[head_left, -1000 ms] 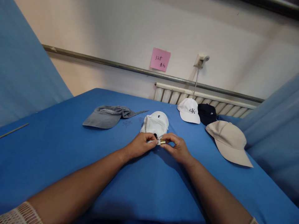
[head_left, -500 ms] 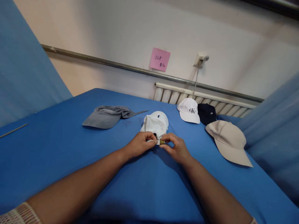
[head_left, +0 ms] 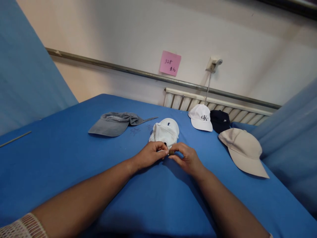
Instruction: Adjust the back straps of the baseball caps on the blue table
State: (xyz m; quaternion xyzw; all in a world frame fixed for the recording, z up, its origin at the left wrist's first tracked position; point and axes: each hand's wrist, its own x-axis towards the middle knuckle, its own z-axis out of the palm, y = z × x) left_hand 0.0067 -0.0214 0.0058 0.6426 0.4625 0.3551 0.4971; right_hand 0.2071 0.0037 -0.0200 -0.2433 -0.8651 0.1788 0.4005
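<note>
A white baseball cap with a small dark blue emblem lies in the middle of the blue surface, its back strap towards me. My left hand is closed in a pinch on the cap's white strap. Between the thumb and fingers of my right hand is a small brass-coloured buckle, right beside the left fingertips. The strap end is mostly covered by my fingers, so I cannot tell how far it runs into the buckle.
A grey cap with its strap stretched out lies to the left. At the right are a white cap, a dark navy cap and a beige cap. A thin rod lies far left. Behind the blue surface stands a radiator.
My left fingertips have shifted slightly right, closer to the buckle, and less of the white strap shows between the hands. The caps around have stayed in place.
</note>
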